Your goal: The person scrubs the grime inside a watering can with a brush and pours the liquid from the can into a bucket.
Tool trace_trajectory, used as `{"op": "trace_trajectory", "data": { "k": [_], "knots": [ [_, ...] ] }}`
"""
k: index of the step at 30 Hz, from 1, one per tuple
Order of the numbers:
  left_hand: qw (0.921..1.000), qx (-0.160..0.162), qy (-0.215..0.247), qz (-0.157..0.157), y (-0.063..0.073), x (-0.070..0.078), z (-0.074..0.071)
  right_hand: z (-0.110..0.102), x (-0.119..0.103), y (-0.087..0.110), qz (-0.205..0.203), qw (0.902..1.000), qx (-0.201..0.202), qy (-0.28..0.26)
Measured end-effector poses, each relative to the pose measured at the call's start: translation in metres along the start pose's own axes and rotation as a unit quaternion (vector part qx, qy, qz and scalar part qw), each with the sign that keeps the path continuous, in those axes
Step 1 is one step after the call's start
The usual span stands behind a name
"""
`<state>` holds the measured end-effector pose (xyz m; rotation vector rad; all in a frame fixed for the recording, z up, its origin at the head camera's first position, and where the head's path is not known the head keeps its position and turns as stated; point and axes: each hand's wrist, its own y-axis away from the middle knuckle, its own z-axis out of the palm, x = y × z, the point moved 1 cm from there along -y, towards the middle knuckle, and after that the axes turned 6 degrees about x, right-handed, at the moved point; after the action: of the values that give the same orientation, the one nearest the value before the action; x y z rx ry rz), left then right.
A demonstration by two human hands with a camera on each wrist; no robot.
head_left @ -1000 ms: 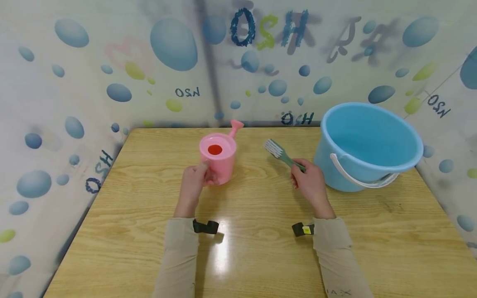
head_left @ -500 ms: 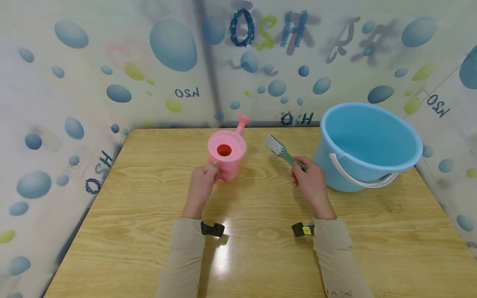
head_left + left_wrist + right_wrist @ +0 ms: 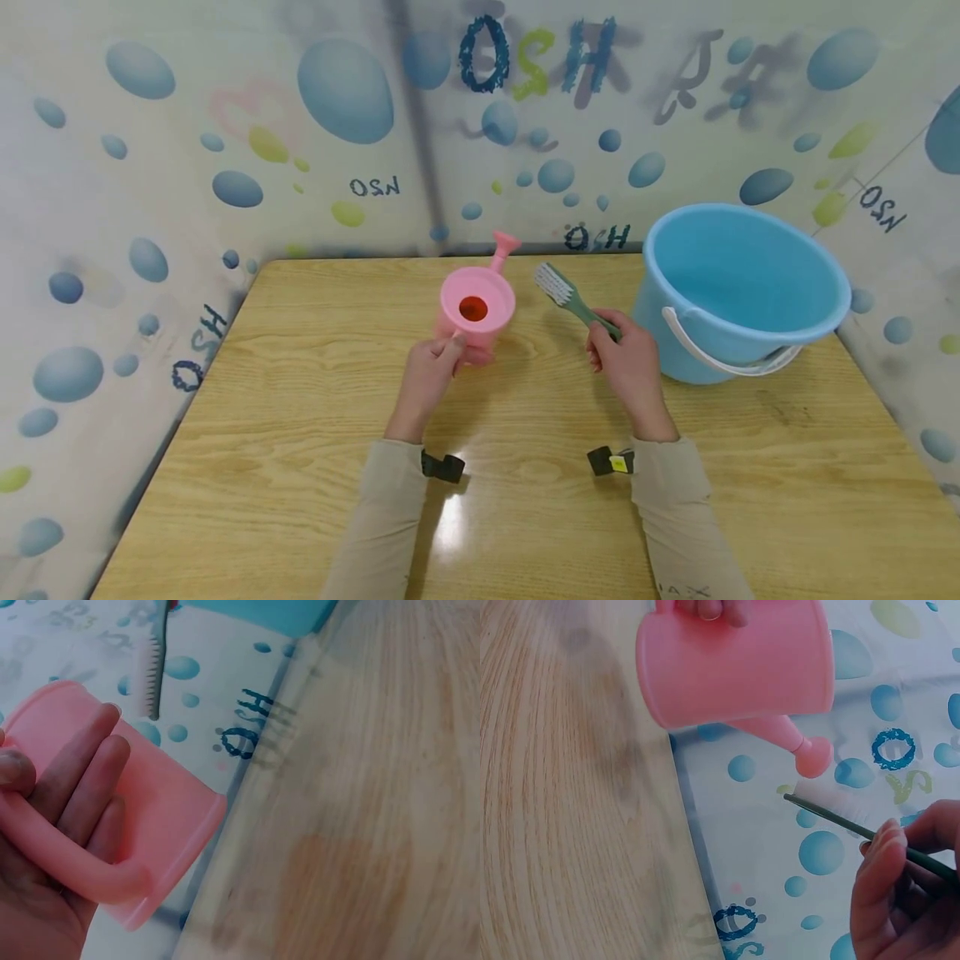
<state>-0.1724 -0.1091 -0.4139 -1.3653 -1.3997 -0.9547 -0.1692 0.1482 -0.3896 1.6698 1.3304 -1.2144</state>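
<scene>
My left hand [image 3: 426, 375] grips a pink watering can [image 3: 482, 337] by its handle [image 3: 67, 851]. In the left wrist view the thumb lies over that handle and the other fingers [image 3: 82, 780] pass through it along the body. The can is held above the table, its spout pointing away and to the right. A red patch shows in the top opening. To the right, my right hand [image 3: 628, 358] holds a green brush [image 3: 577, 304] by the handle, white bristles at the far end. In the right wrist view the brush and the spout [image 3: 814, 756] are near but apart.
A large light-blue bucket [image 3: 712, 346] with a white handle stands on the right of the wooden table [image 3: 300, 467], close to my right hand. A bubble-patterned wall covering [image 3: 480, 192] rises behind the table's far edge.
My left hand has carried the watering can to the right, nearer the brush, and lifted it. The right hand has barely moved, raising the brush slightly. The bucket stands where it was.
</scene>
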Motion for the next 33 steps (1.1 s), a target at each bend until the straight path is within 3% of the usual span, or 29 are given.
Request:
{"op": "trace_trajectory", "data": {
  "k": [3, 9, 16, 26, 33],
  "knots": [
    [0.9999, -0.011, 0.006, -0.005, 0.000, -0.002, 0.002, -0.001, -0.002, 0.002, -0.005, 1.0000, 0.005, -0.001],
    [0.9990, 0.034, -0.022, 0.017, 0.002, -0.004, 0.009, -0.004, -0.006, 0.004, -0.010, 0.9998, 0.014, -0.010],
    [0.9996, -0.006, 0.009, 0.026, 0.001, -0.009, 0.023, -0.006, -0.008, 0.003, -0.016, 0.9996, 0.012, -0.021],
    [0.9997, -0.024, -0.003, 0.007, 0.003, -0.009, 0.029, -0.008, -0.009, 0.005, -0.020, 0.9995, 0.011, -0.023],
    [0.9974, -0.024, -0.031, 0.061, 0.005, -0.009, 0.036, -0.009, -0.011, 0.004, -0.018, 0.9995, 0.016, -0.022]
  ]
}}
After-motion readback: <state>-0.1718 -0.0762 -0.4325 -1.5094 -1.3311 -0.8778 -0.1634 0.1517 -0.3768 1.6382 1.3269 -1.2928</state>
